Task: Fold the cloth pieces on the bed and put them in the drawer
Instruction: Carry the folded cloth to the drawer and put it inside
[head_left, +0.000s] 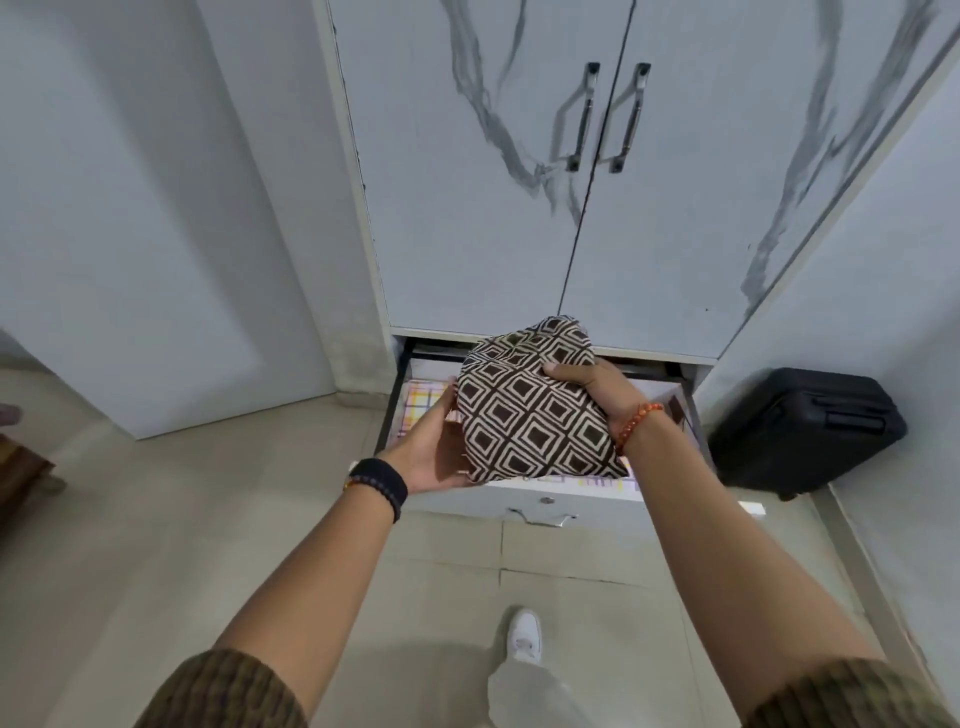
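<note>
We note a pale beige tiled floor (156, 519) in front of a tall white wardrobe with grey marble veining (675, 182), its two doors closed and fitted with a pair of dark metal bar handles (608, 117). At its base a white pull-out drawer (545, 501) stands open, lined with a pastel checked sheet (423, 397); its front panel carries a small metal handle and a keyhole. A black hard-shell suitcase (810, 431) stands upright on the floor just right of the drawer, against the white wall. A brown wooden furniture edge (21, 478) shows at far left. The folded brown cloth with cream diamond pattern (535, 410) is held above the open drawer, not resting in it. The left hand (439, 449) supports its left side from below, palm up with fingers extended under the fabric; the wrist bears a black band. The right hand (597, 389) grips the upper right side, thumb curled over the top, with an orange bead bracelet (636, 423) at the wrist. A white shoe (524, 634) is planted on the floor below. We find no legible writing or brand marks.
</note>
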